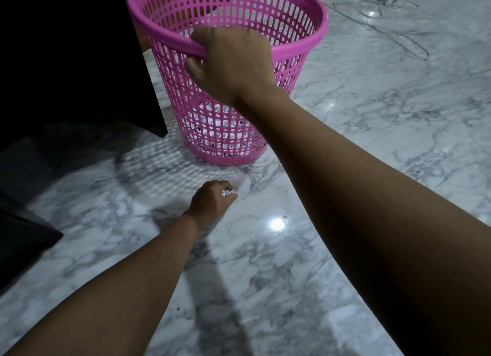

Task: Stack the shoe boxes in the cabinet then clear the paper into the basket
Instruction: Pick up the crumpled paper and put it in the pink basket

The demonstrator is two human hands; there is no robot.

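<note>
The right hand (233, 63) has its grip tight on the near rim of the pink basket (300, 36). The basket stands on the marble floor (372, 143), close to a dark piece of furniture (66, 63) on the left. It looks a little tipped toward the person, but I cannot tell for sure.

The left hand (211, 201) is low, down by the floor, just in front of the basket. Its grip is closed on a small scrap of white paper (229, 193). A bit of the paper pokes out from the fingers.

More white paper (220, 132) already lies in the bottom of the basket. You can see it through the holes.

No shoe boxes show here, so this looks like the paper part of the job, near its end.

Next, the left hand needs to go up over the rim and let the scrap drop inside. The right hand should keep the basket steady. The scrap is tiny, so it could slip out.
</note>
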